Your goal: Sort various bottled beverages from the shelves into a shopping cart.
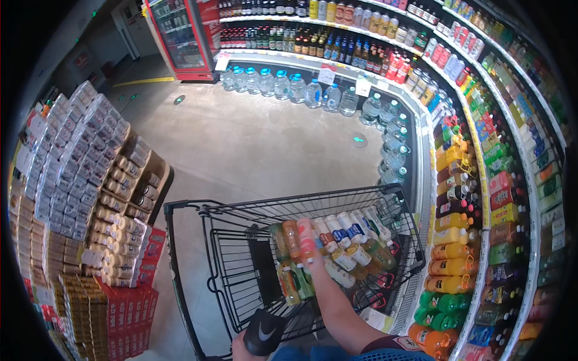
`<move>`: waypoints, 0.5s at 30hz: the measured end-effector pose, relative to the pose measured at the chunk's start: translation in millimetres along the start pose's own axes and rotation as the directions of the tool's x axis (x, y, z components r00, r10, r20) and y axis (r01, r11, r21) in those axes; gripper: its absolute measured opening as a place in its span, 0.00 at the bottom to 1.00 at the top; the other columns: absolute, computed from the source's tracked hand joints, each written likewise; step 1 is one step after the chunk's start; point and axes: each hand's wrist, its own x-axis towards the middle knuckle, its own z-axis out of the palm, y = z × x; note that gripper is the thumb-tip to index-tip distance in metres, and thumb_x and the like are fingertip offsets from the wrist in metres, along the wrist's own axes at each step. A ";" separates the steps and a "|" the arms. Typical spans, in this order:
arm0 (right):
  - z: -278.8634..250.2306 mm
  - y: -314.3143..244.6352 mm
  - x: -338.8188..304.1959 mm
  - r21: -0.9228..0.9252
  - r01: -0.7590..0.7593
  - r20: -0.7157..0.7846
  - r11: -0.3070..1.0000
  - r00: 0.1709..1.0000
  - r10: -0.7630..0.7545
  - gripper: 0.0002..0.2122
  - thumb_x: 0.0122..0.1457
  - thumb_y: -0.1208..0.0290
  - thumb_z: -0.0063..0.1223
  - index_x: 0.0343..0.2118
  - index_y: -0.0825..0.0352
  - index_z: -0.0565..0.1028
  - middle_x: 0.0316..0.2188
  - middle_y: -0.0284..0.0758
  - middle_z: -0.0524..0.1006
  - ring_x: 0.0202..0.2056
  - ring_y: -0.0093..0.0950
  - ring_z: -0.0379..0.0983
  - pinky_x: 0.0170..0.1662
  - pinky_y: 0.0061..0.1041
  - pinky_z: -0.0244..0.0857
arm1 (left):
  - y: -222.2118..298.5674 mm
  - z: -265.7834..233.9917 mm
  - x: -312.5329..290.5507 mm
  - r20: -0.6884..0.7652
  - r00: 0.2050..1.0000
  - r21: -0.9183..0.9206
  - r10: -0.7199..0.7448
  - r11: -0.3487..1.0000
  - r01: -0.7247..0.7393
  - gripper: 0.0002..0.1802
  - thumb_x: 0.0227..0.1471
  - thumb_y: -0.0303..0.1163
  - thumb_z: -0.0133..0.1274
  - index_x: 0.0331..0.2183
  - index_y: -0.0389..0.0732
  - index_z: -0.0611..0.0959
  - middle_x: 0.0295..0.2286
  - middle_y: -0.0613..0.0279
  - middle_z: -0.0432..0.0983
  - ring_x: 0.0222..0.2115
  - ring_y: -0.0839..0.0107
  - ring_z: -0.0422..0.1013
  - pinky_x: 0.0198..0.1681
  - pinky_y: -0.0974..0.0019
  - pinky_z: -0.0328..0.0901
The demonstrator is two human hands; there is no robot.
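Note:
My right hand (312, 263) reaches into a black wire shopping cart (211, 268), closed round the lower end of a pink bottle (306, 236). Around it in the cart lie many drink bottles: an orange-brown one (290, 233) just left, green-labelled ones (304, 283) nearer me, and white-and-blue ones (339, 231) to the right. At the lower edge, a bit of skin that appears to be my left hand (239, 349) shows beside a black item (265, 333) with a pale curved mark. Its fingers are hidden.
Shelves of soft-drink bottles (453, 251) run along the right. Large water bottles (265, 82) line the floor edge at the back, below shelves of beer. A red-framed cooler (180, 45) stands back left. Stacked cans and cartons (78, 162) fill the left side.

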 end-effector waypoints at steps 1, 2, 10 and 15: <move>-9.3 -6.2 5.9 -0.157 -0.034 0.033 0.987 0.999 0.040 0.19 0.53 0.62 0.52 0.47 0.60 0.65 0.45 0.35 0.69 0.47 0.39 0.66 0.44 0.49 0.66 | 1.3 4.0 6.4 0.014 1.000 -0.057 0.017 0.998 -0.016 0.29 0.39 0.30 0.56 0.47 0.37 0.71 0.33 0.46 0.75 0.37 0.55 0.73 0.35 0.65 0.66; -12.5 -9.5 5.4 -0.318 -0.076 0.056 0.945 0.993 0.099 0.19 0.54 0.61 0.51 0.48 0.59 0.65 0.45 0.34 0.69 0.46 0.39 0.66 0.43 0.50 0.66 | 4.7 5.2 11.2 0.032 0.999 -0.062 0.032 0.998 -0.030 0.29 0.39 0.30 0.56 0.47 0.37 0.71 0.33 0.46 0.75 0.37 0.55 0.73 0.35 0.65 0.66; -9.2 -79.5 -42.4 -0.729 0.001 0.331 0.684 0.876 0.351 0.22 0.53 0.55 0.50 0.48 0.62 0.66 0.41 0.39 0.72 0.39 0.38 0.72 0.42 0.42 0.69 | 18.7 29.6 37.4 0.196 0.963 -0.120 0.182 0.980 -0.161 0.24 0.37 0.29 0.59 0.40 0.33 0.75 0.24 0.55 0.76 0.26 0.75 0.71 0.31 0.69 0.65; -7.1 -212.2 -164.3 -0.613 0.423 0.637 0.668 0.764 0.100 0.22 0.55 0.60 0.50 0.50 0.65 0.65 0.40 0.36 0.74 0.38 0.31 0.73 0.40 0.32 0.70 | 64.7 49.5 42.9 0.266 0.896 -0.221 0.355 0.928 -0.301 0.23 0.37 0.28 0.58 0.39 0.32 0.75 0.23 0.58 0.75 0.25 0.77 0.68 0.30 0.70 0.65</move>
